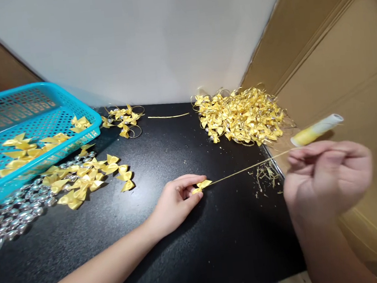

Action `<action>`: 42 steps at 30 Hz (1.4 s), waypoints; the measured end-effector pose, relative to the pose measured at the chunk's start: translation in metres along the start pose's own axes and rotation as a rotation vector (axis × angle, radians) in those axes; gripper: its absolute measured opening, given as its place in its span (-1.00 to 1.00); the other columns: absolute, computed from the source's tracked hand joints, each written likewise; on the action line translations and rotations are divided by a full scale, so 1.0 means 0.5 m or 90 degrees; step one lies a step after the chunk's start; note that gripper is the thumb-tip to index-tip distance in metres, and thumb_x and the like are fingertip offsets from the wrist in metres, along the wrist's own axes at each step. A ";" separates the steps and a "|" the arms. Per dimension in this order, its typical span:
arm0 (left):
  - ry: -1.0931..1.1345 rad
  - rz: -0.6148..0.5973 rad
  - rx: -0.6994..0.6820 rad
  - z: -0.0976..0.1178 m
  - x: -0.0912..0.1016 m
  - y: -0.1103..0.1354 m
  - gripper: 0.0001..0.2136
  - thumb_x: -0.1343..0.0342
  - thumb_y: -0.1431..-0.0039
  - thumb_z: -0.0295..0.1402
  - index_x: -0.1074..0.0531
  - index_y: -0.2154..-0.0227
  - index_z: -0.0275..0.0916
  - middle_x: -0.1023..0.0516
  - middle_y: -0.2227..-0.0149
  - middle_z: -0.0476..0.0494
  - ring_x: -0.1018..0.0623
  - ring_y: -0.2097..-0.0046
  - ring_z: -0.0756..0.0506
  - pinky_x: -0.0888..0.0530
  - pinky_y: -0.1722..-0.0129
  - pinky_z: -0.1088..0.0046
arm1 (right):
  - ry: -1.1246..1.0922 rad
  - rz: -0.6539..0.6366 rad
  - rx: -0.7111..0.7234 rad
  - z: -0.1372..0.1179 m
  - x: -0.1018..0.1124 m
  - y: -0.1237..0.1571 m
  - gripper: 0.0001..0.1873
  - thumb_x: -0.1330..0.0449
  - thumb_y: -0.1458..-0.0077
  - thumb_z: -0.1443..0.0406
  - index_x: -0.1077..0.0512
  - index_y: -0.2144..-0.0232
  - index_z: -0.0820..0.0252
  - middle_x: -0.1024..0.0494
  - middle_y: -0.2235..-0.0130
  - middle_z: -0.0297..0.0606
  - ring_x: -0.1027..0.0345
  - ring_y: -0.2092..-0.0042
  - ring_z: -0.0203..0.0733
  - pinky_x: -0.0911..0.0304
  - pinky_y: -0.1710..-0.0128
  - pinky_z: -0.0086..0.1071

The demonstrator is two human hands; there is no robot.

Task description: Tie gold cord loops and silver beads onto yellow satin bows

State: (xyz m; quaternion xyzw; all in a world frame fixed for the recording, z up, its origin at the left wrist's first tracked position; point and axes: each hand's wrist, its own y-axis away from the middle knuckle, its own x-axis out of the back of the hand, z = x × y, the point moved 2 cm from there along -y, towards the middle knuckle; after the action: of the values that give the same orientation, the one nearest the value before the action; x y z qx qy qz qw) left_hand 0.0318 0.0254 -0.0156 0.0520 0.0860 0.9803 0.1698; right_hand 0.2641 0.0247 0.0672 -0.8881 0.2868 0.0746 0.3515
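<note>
A yellow ribbon bow (202,186) is pinched between the thumb and fingers of my left hand (177,200), just over the black table. From the bow a thin yellow thread (244,170) runs taut, up and to the right. My right hand (328,177) is closed on its far end, beyond the table's right edge. Directly behind that hand a pale tube with yellow thread (317,130) leans by the cardboard. Some of my right fingers are hidden behind the thumb and palm.
A turquoise basket (71,97) with bows stands left, beside loose bows (82,178) and silver bead strands (24,206). At the back lie a large pile of finished bows (242,116), a smaller cluster (124,116) and a gold strip (168,116). Thread scraps (266,174) lie right; cardboard (341,64) borders the table.
</note>
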 end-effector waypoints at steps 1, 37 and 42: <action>-0.004 -0.005 0.000 0.001 0.000 0.000 -0.69 -0.18 -0.05 -0.40 -0.58 0.12 -0.28 -0.57 0.06 -0.25 -0.52 0.24 -0.09 -0.46 0.26 0.38 | 0.011 0.026 0.027 -0.008 0.004 -0.008 -0.86 -0.33 -0.10 0.26 -0.41 0.36 0.12 -0.53 0.52 -0.49 -0.44 0.52 -0.35 -0.40 0.55 -0.49; -0.959 0.346 0.117 0.089 0.323 0.091 -0.63 0.15 -0.27 -0.41 -0.53 0.05 -0.31 -0.51 -0.08 -0.35 -0.55 0.00 -0.36 -0.49 0.14 0.20 | -0.079 -0.326 -0.460 0.044 -0.032 0.104 -0.91 -0.37 -0.05 0.26 -0.52 0.42 0.10 -0.58 0.49 -0.34 -0.49 0.51 -0.29 -0.49 0.50 -0.47; -0.941 0.307 0.159 0.098 0.373 0.034 -0.70 0.05 -0.21 -0.40 -0.57 0.14 -0.22 -0.55 -0.04 -0.32 -0.58 0.08 -0.40 -0.50 0.23 0.16 | -0.031 -0.319 -0.482 0.065 -0.026 0.116 -0.84 -0.39 0.00 0.21 -0.52 0.42 0.14 -0.58 0.50 -0.31 -0.49 0.50 -0.27 -0.51 0.48 -0.44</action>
State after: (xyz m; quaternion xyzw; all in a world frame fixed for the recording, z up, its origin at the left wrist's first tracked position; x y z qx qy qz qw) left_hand -0.1420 0.0807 0.0493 0.7265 0.0466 0.6843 -0.0413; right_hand 0.2231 0.0184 0.0137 -0.9940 0.0071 0.1080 0.0159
